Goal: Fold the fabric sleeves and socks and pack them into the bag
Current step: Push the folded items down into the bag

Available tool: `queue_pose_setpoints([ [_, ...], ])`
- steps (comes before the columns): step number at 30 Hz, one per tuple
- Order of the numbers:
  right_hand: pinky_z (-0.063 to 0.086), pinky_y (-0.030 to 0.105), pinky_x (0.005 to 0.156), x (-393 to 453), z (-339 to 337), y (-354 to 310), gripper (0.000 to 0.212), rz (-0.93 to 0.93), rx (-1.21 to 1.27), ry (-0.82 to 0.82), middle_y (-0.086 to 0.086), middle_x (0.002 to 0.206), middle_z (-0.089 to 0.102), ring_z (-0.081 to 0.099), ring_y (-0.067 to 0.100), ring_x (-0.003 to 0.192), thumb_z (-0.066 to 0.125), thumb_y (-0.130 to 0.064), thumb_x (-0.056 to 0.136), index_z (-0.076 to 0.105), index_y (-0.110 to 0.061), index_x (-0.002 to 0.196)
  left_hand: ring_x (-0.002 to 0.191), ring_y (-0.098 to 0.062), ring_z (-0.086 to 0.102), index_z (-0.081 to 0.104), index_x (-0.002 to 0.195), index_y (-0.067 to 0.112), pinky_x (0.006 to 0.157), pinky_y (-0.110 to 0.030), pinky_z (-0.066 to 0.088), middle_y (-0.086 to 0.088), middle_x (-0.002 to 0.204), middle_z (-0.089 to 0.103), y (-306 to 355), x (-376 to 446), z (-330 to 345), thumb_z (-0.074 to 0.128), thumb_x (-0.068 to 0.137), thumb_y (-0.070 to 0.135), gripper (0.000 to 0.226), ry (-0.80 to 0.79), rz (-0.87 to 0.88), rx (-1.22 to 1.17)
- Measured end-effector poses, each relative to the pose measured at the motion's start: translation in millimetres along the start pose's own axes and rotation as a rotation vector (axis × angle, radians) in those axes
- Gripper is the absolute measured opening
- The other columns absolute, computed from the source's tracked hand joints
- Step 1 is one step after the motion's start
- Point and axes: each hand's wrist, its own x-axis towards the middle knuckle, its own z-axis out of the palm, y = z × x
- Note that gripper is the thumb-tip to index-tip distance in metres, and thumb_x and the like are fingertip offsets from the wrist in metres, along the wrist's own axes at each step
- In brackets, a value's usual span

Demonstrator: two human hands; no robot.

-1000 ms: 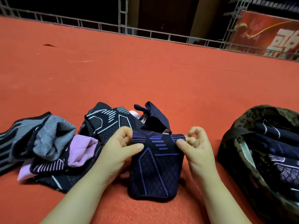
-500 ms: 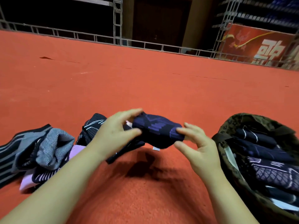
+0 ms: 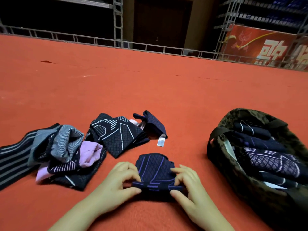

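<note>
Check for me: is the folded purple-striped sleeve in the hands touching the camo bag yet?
Apart. The head view shows bare red carpet between the folded sleeve and the camo bag; both hands pinch the sleeve's near edge.

Folded sleeve (image 3: 155, 170) lies between pile (image 3: 66, 154) left, bag (image 3: 233, 177) right.

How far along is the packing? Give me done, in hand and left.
Done: several dark folded pieces already lie inside the camouflage bag. In hand: the left hand and right hand pinch a navy piece with purple lines, folded small on the red carpet. Left: the white-lined dark piece, a small navy piece with a tag, and the grey, pink and striped heap.
</note>
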Motion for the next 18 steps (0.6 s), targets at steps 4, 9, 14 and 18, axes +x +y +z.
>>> queue_pose_setpoints([
  [4,0.025,0.006,0.098,-1.4,11.4,-9.9,0.011,-0.005,0.011,-0.063,-0.024,0.104,0.059,0.048,-0.009,0.113,0.044,-0.039,0.087,0.034,-0.039,0.086,0.132,0.012,0.026,0.036,0.084,0.047,0.106,-0.010,0.018,0.034,0.126,0.050,2.8,-3.5,4.5,0.051,0.077,0.046,0.017,-0.115,0.002,-0.002],
  [9,0.034,0.015,0.063,-2.9,12.9,-13.8,0.019,0.067,0.002,0.016,-0.020,0.069,0.050,0.048,0.000,0.071,0.037,-0.052,0.083,0.034,-0.033,0.084,0.102,0.012,0.052,0.038,0.081,0.035,0.085,-0.019,0.042,0.024,0.094,0.061,2.9,-4.7,5.4,0.041,0.077,0.059,0.025,-0.113,-0.105,-0.025],
  [14,0.037,0.018,0.062,6.6,12.2,-10.3,0.024,0.211,0.264,0.070,-0.018,0.070,0.055,0.048,0.001,0.065,0.042,-0.051,0.081,0.049,-0.028,0.079,0.072,0.006,0.048,0.037,0.079,0.032,0.066,-0.015,0.035,0.023,0.074,0.054,6.0,-3.1,4.1,0.035,0.073,0.063,0.031,-0.028,-0.102,0.039],
  [18,0.038,0.010,0.084,22.2,3.5,5.3,0.016,0.266,0.205,0.046,-0.013,0.095,0.063,0.055,-0.002,0.097,0.049,-0.040,0.081,0.062,-0.040,0.091,0.102,-0.005,0.060,0.039,0.084,0.041,0.080,-0.028,0.045,0.012,0.086,0.064,3.2,-7.1,2.0,0.043,0.074,0.059,0.021,-0.078,-0.110,-0.050],
])
